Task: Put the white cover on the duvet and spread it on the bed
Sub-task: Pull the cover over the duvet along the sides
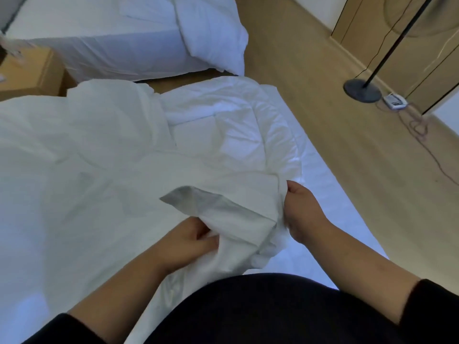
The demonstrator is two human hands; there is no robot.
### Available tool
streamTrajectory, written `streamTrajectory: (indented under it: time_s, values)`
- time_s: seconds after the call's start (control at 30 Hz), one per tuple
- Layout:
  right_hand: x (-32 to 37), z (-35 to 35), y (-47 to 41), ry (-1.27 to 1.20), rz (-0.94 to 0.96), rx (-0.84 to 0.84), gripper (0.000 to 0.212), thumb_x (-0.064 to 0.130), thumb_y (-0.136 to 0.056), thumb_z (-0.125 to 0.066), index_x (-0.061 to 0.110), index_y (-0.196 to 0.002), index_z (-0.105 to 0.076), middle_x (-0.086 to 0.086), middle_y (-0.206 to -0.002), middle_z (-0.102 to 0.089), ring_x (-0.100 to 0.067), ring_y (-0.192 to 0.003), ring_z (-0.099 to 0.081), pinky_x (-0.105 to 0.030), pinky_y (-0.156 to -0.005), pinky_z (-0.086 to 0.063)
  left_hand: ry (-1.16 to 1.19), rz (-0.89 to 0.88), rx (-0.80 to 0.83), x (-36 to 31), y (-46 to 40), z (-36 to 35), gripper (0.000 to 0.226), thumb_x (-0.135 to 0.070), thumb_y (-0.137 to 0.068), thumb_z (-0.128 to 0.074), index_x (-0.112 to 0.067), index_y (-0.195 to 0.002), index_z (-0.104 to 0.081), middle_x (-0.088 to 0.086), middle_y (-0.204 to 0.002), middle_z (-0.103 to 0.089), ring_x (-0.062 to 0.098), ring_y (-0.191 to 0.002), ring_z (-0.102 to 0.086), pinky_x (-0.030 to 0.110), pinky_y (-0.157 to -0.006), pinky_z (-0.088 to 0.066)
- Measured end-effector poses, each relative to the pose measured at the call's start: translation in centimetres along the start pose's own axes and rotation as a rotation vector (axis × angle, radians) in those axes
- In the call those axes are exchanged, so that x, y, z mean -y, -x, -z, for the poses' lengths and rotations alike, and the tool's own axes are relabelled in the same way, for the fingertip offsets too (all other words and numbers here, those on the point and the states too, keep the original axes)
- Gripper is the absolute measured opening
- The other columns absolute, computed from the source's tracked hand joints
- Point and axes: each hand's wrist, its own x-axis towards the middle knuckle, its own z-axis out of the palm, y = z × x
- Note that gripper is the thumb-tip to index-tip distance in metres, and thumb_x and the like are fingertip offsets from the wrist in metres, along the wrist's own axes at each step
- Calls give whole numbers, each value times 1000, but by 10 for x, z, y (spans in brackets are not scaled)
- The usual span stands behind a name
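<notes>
- Looking down from the head camera, both hands work a bunched corner of the white cover (pixel 231 219) just in front of the person's body, at the near edge of the bed (pixel 330 194).
- The left hand (pixel 188 242) has its fingers curled into the cloth, gripping a fold from the left side of the bunch.
- The right hand (pixel 301 209) pinches the cover's edge from the right, thumb up and fingers wrapped round the fabric.
- A greyish flap, seemingly the cover's inner face or open mouth, lies between the two hands, so the opening appears to sit within reach of both.
- The duvet (pixel 223 125), quilted and rumpled, lies farther up the bed, beyond the hands and slightly right; its near edge touches or slips under the held cover.
- The rest of the cover spreads away to the left over the mattress, its long axis running roughly leftward from the hands.
- The right hand is nearer the duvet's exposed part, so feeding it in likely starts there.
- Around: a second bed (pixel 104 45) with white bedding beyond, a wooden bedside unit (pixel 29 73) at left, a lamp stand (pixel 362 90) and a power strip (pixel 395 101) with cables on the floor (pixel 310 70) at right; none of these blocks the work.
</notes>
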Motion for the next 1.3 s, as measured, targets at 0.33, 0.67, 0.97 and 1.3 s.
streamTrajectory:
  time_s: [0.33, 0.67, 0.97, 1.3]
  values:
    - [6, -19, -2, 241, 75, 18, 19, 23, -95, -55, 14, -91, -71, -7, -95, -73, -29, -97, -68, -45, -87, -57, 56, -58, -294, -20, -35, -16, 28, -44, -84, -75, -43, -109, -63, -23, -105, -68, -7, -100, -61, 23, -88, -50]
    - [2, 68, -95, 1066, 229, -331, 20, 27, -103, -36, 17, -102, -53, -17, -102, -64, -34, -86, -53, -36, -73, -41, 721, -63, -401, -8, -1, 5, 52, -55, -56, -87, -25, -98, -79, 7, -107, -75, 23, -103, -71, 35, -86, -55]
    - [-19, 14, -55, 634, 753, -144, 36, 48, -89, -56, 15, -102, -64, 1, -95, -61, -17, -89, -56, -30, -82, -43, 775, -32, -441, -24, -14, 0, 28, -15, -89, -64, -18, -117, -66, -1, -111, -75, 14, -103, -70, 23, -81, -57]
    - [-46, -16, -29, 656, 605, 50, 16, 10, -97, -55, 22, -87, -56, 4, -93, -56, -10, -87, -51, -17, -78, -39, 818, -63, -302, -16, -18, 9, 93, -41, -49, -96, -13, -129, -58, 6, -121, -71, 23, -112, -68, 27, -84, -57]
